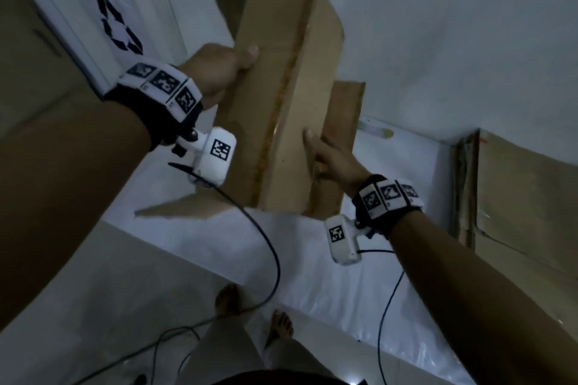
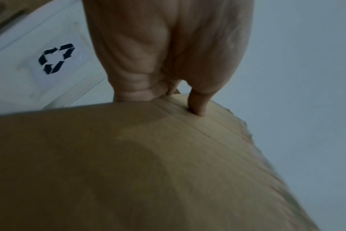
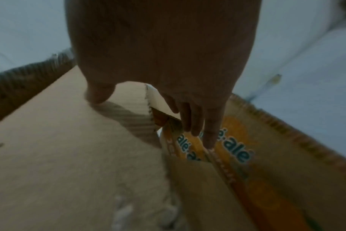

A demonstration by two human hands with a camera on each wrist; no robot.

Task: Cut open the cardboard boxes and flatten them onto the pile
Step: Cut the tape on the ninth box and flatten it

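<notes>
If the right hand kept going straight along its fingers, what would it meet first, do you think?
The right hand already grips the box; its fingers point at the orange printed flap, probably the first contact, though depth is unclear.

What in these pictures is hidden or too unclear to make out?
- Left hand fingers: head view, behind the cardboard box.
- Printed label: right wrist view, blurred and partly covered by the right hand fingers.
- Any cutting tool: none visible.
- Flattened cardboard: head view, cut off by the right edge.
</notes>
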